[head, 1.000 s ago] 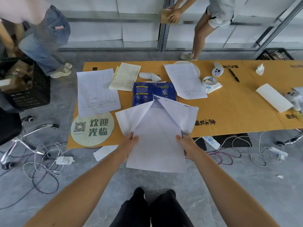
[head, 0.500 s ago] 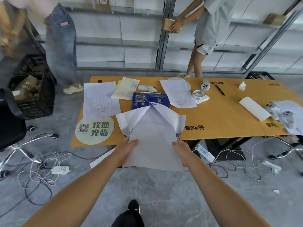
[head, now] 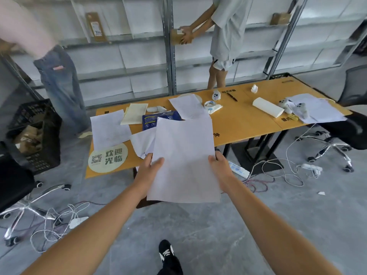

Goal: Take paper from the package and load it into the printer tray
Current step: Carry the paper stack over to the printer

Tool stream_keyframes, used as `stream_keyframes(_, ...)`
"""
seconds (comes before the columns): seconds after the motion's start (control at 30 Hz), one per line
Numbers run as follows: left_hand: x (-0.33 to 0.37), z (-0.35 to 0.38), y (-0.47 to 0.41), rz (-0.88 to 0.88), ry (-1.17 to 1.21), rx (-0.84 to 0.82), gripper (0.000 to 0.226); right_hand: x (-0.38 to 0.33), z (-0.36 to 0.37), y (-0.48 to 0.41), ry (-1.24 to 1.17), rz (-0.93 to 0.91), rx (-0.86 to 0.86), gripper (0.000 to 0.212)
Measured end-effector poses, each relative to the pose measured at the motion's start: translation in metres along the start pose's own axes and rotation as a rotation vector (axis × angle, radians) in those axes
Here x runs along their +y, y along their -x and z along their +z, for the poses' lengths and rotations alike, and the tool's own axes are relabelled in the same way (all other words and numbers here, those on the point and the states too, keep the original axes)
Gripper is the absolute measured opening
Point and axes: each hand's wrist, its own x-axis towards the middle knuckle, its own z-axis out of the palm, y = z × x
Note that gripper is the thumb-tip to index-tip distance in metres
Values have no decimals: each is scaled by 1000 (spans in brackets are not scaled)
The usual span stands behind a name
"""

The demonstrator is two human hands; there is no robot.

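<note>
Head view: white paper sheets (head: 183,155) are gripped by left hand (head: 148,171) and right hand (head: 220,171); round sign (head: 108,157) is marked "欢迎光临".

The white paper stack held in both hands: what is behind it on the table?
Behind the paper stack, the blue package shows only its upper-left part, with its opened white flap at the left. The rest of the package and the table edge there are covered.

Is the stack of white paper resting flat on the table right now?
No, both the left hand and right hand hold the paper stack raised off the table.
</note>
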Motion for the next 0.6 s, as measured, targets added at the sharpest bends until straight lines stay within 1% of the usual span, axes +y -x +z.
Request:
stream_keyframes(0.1,21,25,10,40,0,-90,34,-9,-27,20,-74,-66,59,17)
stream_keyframes(0.17,27,38,12,68,-6,-145,27,-14,-43,36,-44,-103,105,21)
stream_keyframes(0.2,27,43,12,80,9,-180,26,-17,-50,44,-24,-114,134,19)
stream_keyframes(0.33,25,63,9,87,33,-293,32,-19,-69,70,-28,-122,271,19)
stream_keyframes(0.4,24,75,6,103,-12,-338,37,-12,-75,83,-32,-113,368,19)
stream_keyframes(0.47,24,89,4,103,-67,-413,54,-2,-80,101,-71,-102,488,21)
stream_keyframes(0.5,23,97,5,100,-90,-455,56,7,-84,109,-94,-100,541,20)
stream_keyframes(0.6,19,119,24,107,-168,-609,54,33,-93,145,-195,-53,697,12)
